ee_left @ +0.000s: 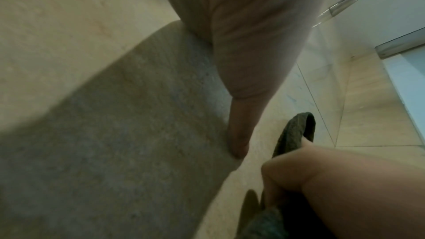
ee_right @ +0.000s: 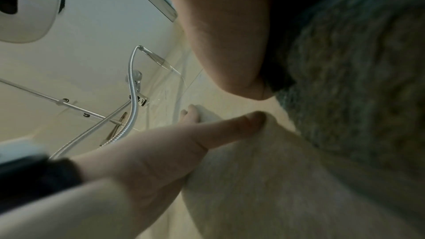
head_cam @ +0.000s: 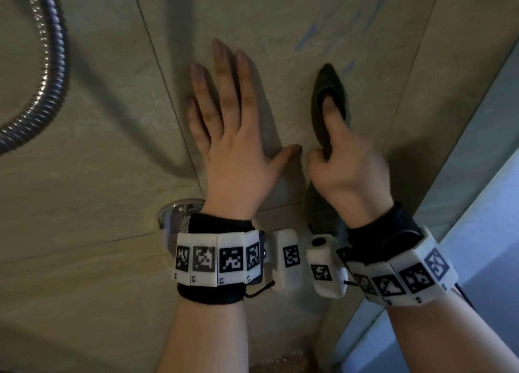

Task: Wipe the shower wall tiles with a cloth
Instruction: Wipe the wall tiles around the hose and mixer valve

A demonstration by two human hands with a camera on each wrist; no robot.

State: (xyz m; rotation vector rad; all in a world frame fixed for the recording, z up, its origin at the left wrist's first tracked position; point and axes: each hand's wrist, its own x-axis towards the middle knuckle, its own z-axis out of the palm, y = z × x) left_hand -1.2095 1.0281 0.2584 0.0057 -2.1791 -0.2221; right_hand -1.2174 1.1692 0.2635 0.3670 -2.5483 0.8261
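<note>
Left hand [head_cam: 224, 125] flat on beige wall tile [head_cam: 98, 137], fingers straight. Right hand [head_cam: 345, 162] at its 3 o'clock, gripping dark cloth [head_cam: 331, 92] against tile. Metal shower hose [head_cam: 47, 72] at 9 o'clock.

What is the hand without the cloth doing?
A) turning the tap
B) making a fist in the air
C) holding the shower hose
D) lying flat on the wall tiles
D: the left hand lies spread, fingers straight, on the wall tiles, while the right hand grips the dark cloth.

Head view facing wall tiles [head_cam: 98, 274]; wrist views close along them.
</note>
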